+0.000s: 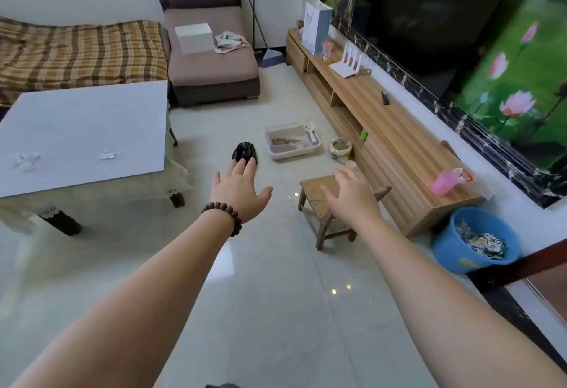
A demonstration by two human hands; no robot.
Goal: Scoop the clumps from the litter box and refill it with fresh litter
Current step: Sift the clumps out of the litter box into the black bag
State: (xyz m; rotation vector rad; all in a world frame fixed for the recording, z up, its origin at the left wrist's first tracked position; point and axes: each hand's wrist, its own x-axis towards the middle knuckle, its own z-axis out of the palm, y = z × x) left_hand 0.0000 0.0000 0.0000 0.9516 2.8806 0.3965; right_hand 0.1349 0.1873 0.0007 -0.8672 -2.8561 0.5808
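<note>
White plastic forms the litter box [291, 142], a shallow rectangular tray on the pale tiled floor [276, 280] near the long wooden TV cabinet [383, 142]. Grey-brown litter [283, 141] covers only part of its bottom, heaped toward the left end, with bare white showing elsewhere. A white slotted scoop [310, 131] leans on its far right corner. Just right of the box, against the cabinet, stands an open bag [340, 150] with grey-brown granules inside. A black bag-like object [244, 152] lies on the floor left of the box, apart from it. Open tile runs between the box and the person, bounded on the left by a white-topped surface [82, 133] and on the right by a small wooden stool [325, 200] and the cabinet. A blue bucket [474, 239] at the cabinet's near end holds crumpled wrappers. Both hands reach forward above the floor with fingers spread and holding nothing: the left hand [241, 188], with a bead bracelet [225, 215] at its wrist, and the right hand [351, 192] over the stool.
</note>
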